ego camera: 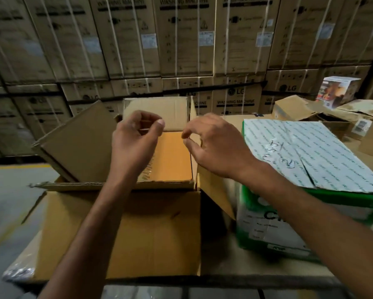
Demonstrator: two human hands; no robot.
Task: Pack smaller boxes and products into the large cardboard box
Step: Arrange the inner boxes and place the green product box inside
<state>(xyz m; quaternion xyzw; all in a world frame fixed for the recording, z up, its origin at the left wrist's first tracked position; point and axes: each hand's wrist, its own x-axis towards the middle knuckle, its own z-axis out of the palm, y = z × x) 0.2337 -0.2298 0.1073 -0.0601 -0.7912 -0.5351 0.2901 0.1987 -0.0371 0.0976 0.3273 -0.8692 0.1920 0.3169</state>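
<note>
The large cardboard box [172, 156] stands open in the middle, all its flaps folded outward, and its brown inside shows no products. My left hand [136, 137] hovers over the far left of the opening. Its fingers are curled, the thumb tip is against the index finger, and nothing shows in it. My right hand [211, 145] hovers over the right rim, with bent fingers. Thumb and index sit slightly apart beside the right flap [213, 190], with nothing visible between them. A green and white printed box [311, 162] sits closed just right of the large box.
Stacked washing machine cartons [181, 39] form a wall behind. Torn open cartons [293, 108] and a small white product box [336, 89] lie at the back right. Grey floor [10, 190] lies to the left, past the left flap [77, 143]. The near flap [151, 234] hangs toward me.
</note>
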